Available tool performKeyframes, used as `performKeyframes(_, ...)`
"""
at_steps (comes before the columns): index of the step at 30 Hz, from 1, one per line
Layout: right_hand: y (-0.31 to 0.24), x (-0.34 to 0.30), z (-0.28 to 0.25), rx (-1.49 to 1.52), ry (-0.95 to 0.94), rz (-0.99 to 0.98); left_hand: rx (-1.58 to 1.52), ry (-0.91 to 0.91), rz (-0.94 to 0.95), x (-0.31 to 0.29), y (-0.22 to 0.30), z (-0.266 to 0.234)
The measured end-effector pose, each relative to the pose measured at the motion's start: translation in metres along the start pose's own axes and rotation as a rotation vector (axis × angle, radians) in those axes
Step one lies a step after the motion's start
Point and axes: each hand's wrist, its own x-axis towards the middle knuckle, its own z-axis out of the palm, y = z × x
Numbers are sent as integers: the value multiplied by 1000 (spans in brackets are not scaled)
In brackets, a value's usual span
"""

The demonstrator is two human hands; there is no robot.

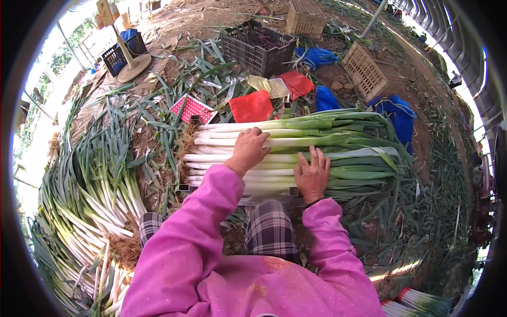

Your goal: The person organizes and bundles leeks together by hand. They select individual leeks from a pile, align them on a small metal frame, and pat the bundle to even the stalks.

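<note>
Nearest, along the bottom of the frame, I see the person's pink sleeves and a plaid trouser leg. In the lower right corner lie tied leek bundles with red bands; any writing on them is too small to read from here. The leeks lie side by side across the centre, roots to the left and green leaves to the right. The left hand rests on their pale stalks, fingers bent; I can't tell whether its grip closes on any. The right hand presses down farther right, its grip loose and fingers spread. A loose leek heap fills the left side. Beyond the row lie a pink dotted sheet, a red sheet and, upper centre, a dark crate.
</note>
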Motion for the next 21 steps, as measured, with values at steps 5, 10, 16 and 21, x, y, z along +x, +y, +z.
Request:
performKeyframes(5, 0, -2, 0, -4, 7, 22, 110, -126, 166, 30, -4, 10)
performKeyframes(10, 2, -2, -4, 12, -22, 15, -116, -21, 173, 40, 3, -31)
performKeyframes(16, 0, -2, -5, 26, -6, 33, -201, 19, 142, 46, 23, -81)
performKeyframes(21, -2, -1, -7, 23, -1, 40, -329, 240, 152, 50, 29, -119)
